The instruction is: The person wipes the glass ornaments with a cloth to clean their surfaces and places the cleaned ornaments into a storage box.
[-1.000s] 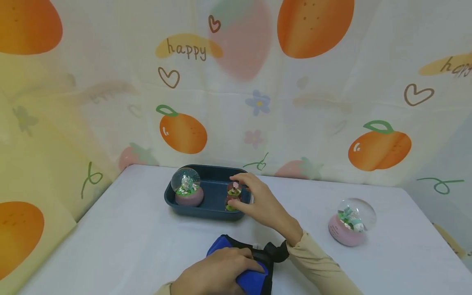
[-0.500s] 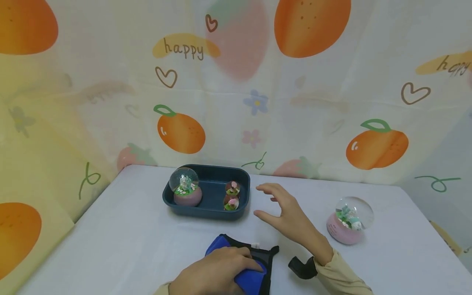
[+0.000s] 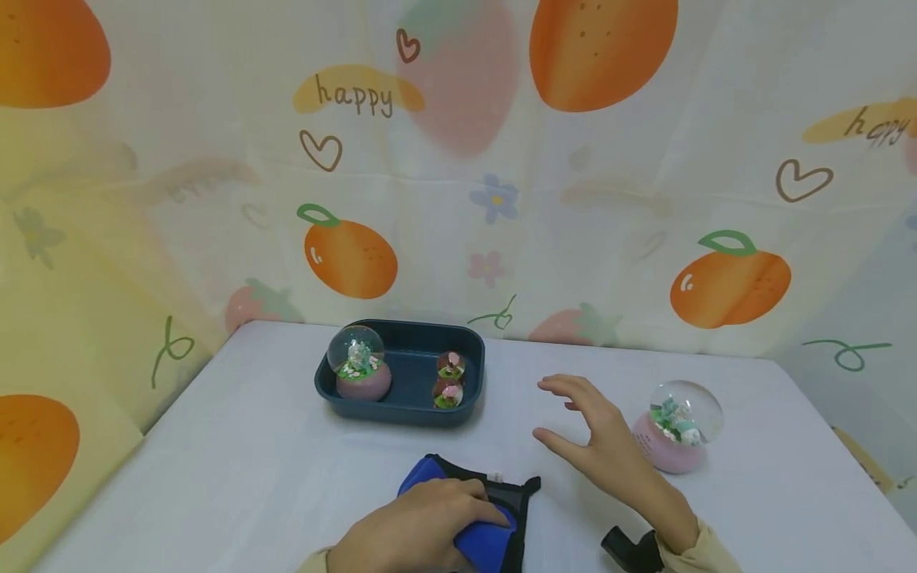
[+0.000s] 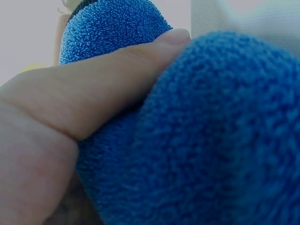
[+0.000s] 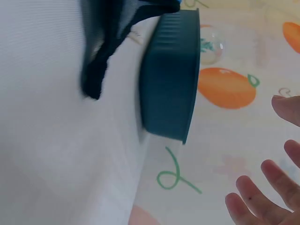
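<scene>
A person's right hand [image 3: 607, 446], its grip wide and holding nothing, hangs between a dark-blue tray [image 3: 401, 412] and a large snow globe [image 3: 677, 434] on the white tabletop [image 3: 215, 461]. The left hand [image 3: 423, 521] grips one blue cloth [image 3: 481, 545], perhaps to steady it. The tray's walls likely corral one matching globe [image 3: 361, 370] and two small globes [image 3: 448, 392]: four altogether.

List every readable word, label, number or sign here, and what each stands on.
"happy": left yellow patch on the backdrop.
"happy": right yellow patch, tilted.
Too faint to read: backdrop lettering, left.
Too small to read: marks on the right snow globe; white tag by the blue cloth.
</scene>
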Tool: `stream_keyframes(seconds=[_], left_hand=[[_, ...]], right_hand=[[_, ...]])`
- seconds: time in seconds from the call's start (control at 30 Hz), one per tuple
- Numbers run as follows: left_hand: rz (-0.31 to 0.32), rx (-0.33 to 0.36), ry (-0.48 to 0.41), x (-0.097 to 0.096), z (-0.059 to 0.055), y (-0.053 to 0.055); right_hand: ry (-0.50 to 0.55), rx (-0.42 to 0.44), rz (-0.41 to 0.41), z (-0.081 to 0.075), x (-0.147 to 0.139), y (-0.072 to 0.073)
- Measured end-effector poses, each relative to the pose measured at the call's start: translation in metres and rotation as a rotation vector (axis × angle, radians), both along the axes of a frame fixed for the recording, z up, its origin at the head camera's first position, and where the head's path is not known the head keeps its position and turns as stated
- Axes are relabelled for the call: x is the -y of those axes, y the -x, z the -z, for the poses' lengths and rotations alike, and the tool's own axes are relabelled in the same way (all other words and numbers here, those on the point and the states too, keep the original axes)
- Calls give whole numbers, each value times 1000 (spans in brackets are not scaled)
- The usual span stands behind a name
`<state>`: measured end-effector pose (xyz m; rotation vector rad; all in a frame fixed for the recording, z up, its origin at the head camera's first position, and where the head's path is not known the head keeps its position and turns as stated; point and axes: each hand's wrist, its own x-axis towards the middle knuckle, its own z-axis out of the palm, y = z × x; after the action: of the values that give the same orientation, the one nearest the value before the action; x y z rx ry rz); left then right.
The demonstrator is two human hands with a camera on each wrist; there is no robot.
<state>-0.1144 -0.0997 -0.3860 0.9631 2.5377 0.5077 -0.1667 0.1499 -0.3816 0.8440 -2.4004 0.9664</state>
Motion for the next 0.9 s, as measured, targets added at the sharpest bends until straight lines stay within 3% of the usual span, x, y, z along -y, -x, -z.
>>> stream_keyframes(seconds=[0.3, 0.67, 0.77, 0.9], left_hand=[[20, -42, 12, 1, -1, -1], [26, -40, -18, 1, 0, -2], [38, -56, -22, 1, 1, -1], [33, -31, -19, 1, 1, 0]], right_hand=[[-44, -64, 24, -3, -25, -13], [-87, -138, 45, -22, -62, -6], [-80, -179, 44, -24, -75, -2], [-92, -167, 93, -23, -93, 2]])
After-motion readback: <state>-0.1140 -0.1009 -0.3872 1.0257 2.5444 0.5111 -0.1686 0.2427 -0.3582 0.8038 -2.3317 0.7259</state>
